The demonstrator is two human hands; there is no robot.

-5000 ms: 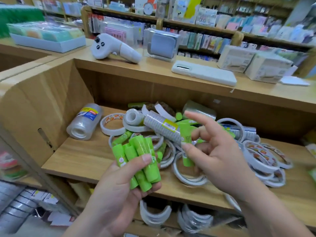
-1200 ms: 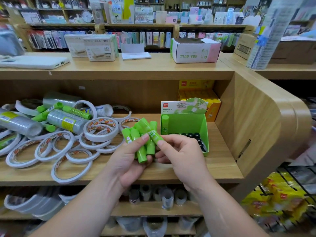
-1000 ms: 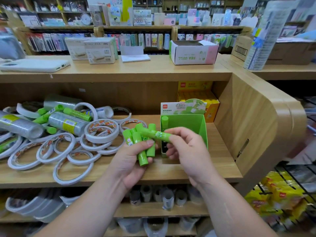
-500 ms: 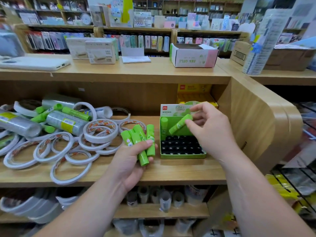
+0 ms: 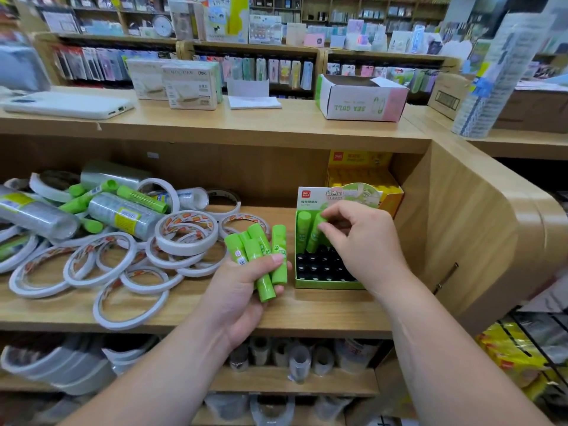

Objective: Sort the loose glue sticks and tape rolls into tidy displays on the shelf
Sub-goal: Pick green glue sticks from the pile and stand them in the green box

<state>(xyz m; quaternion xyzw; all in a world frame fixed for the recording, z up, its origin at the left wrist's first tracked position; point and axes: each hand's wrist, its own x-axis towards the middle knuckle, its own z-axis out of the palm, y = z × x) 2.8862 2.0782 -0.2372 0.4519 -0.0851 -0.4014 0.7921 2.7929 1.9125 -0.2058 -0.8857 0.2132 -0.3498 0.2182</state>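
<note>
At the left of the frame the tape rolls [image 5: 184, 238] lie in a loose heap on the shelf [image 5: 184, 315]. A few stray glue sticks [image 5: 141, 198] are mixed in toward the heap's upper left.

Near the centre, the left hand [image 5: 242, 293] grips a bundle of green sticks [image 5: 255, 250]. Its fingers curl round their lower halves, and the caps fan upward and away from the person.

Just right of the bundle sits the green display box [image 5: 325, 284], its floor a grid of black sockets [image 5: 319, 265], most of them unfilled. One seated stick [image 5: 302, 230] stands upright in the back-left corner.

The right hand [image 5: 365, 244] reaches over the box from the right and pinches the cap end of a second stick [image 5: 314, 238] right beside the seated one. Its long axis is near vertical, with the top leaning slightly rightward. I'd judge the foot must line up with the neighbouring socket before it drops in.

The right hand is the nearer one to the box. The left hand's bundle waits close by on the box's left for the next pick.
</note>
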